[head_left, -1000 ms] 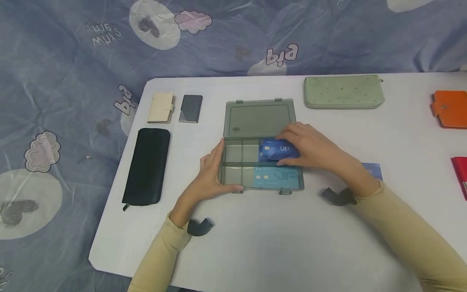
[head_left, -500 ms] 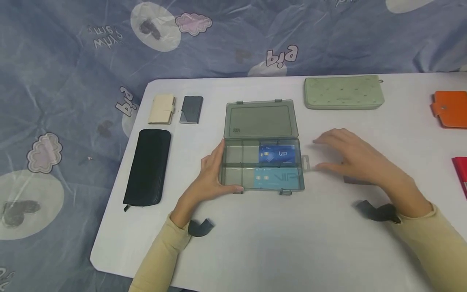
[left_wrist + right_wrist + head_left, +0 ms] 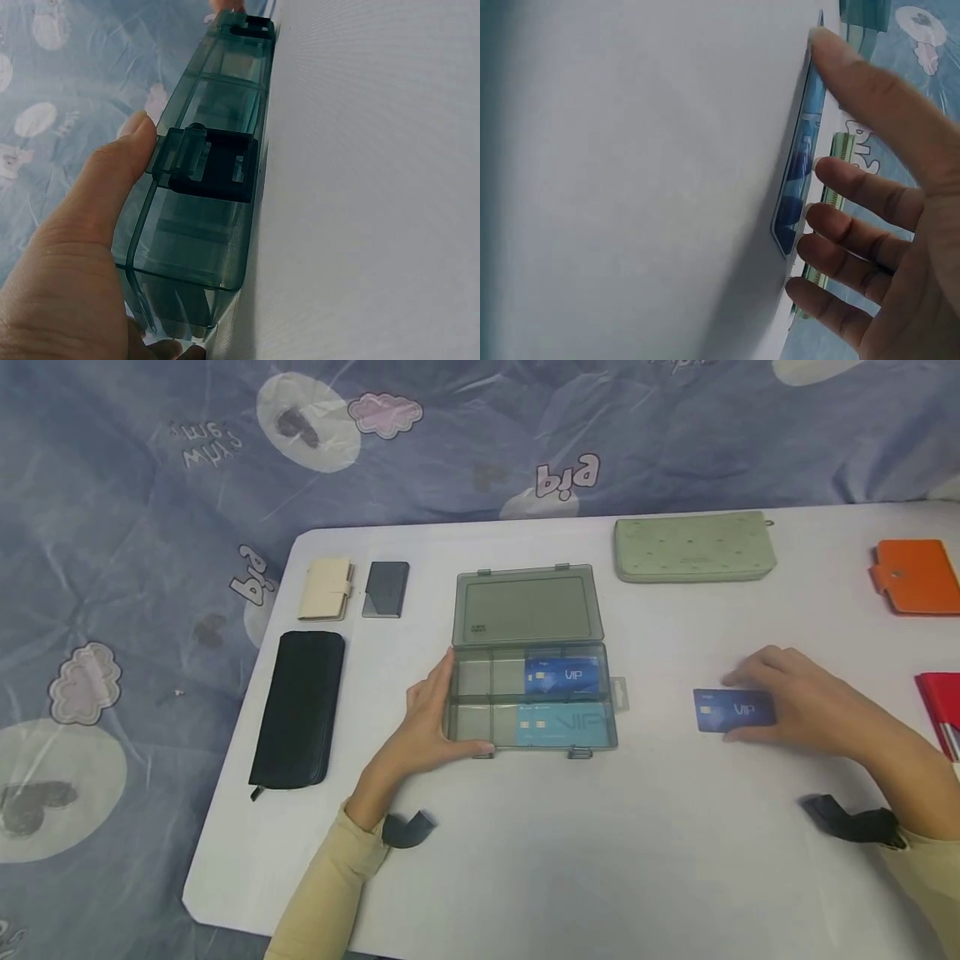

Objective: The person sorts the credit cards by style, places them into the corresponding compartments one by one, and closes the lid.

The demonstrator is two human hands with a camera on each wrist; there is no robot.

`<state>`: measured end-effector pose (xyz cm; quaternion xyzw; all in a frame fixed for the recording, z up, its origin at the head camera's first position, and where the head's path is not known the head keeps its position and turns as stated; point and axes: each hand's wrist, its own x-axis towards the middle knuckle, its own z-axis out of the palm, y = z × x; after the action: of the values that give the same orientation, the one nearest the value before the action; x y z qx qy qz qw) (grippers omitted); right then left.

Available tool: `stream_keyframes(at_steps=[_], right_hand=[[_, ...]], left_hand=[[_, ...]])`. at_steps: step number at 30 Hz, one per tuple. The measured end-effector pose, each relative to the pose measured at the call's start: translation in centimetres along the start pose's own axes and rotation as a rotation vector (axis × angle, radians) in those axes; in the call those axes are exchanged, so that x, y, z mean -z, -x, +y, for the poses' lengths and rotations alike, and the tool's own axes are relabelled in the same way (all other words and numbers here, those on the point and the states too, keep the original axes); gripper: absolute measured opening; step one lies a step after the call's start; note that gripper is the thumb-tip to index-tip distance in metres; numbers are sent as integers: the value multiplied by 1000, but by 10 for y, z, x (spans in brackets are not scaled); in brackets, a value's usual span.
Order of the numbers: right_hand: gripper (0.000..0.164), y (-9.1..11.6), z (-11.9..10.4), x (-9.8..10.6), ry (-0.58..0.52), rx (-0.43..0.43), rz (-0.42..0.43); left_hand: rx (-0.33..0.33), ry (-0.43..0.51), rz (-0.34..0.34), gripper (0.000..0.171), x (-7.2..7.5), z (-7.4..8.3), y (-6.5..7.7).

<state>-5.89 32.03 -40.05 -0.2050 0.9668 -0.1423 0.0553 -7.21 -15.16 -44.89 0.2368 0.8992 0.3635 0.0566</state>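
A translucent grey-green plastic compartment box (image 3: 471, 722) lies with its lid folded back. A dark blue VIP card (image 3: 561, 676) sits in its back row and a light blue one (image 3: 561, 725) in the front row. My left hand (image 3: 420, 727) holds the box's left end, thumb (image 3: 142, 135) at the front rim beside a latch, fingers along the left side. To the right, another blue VIP card (image 3: 731, 710) lies on the table. Over its right end is my right hand (image 3: 806, 702), fingers spread apart, thumb at the near edge and fingertips (image 3: 825, 169) close to the card.
Along the left stand a black zip wallet (image 3: 298, 710), a cream snap wallet (image 3: 325, 589) and a dark card holder (image 3: 386, 589). A green wallet (image 3: 695, 547) lies at the back, with an orange wallet (image 3: 917, 577) and a red one (image 3: 941, 706) at the right.
My right hand has let go of the dark blue card inside the box and moved right to the card on the table. My left hand has stayed at the box.
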Motion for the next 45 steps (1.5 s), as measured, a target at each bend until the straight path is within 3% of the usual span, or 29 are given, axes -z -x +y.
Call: stream_keyframes(at_steps=[11,19,24,28,33,37,40,45], right_hand=[[60,-11,-4,2,25,17,-38],[64,-16,-9,3,-13,-81,-112],[63,-21,-16,4,-21,-49,-144],[61,-30,-25,9,-5,-33,-95],[57,-47,-51,20,-26,64,51],[52,-64,-78,25,-22,199,123],[50,-77,-94,19,-25,299,164],[48,-99,-117,3,-62,410,152]], left_hand=[[2,7,3,130,1,0,1],[10,9,-8,131,-1,-2,0],[9,12,-6,131,-1,-1,1],[1,13,-4,131,0,0,0],[3,13,-6,131,1,1,0],[8,10,0,132,1,2,0],[16,11,-2,131,1,2,0],[16,10,-4,131,1,1,0]])
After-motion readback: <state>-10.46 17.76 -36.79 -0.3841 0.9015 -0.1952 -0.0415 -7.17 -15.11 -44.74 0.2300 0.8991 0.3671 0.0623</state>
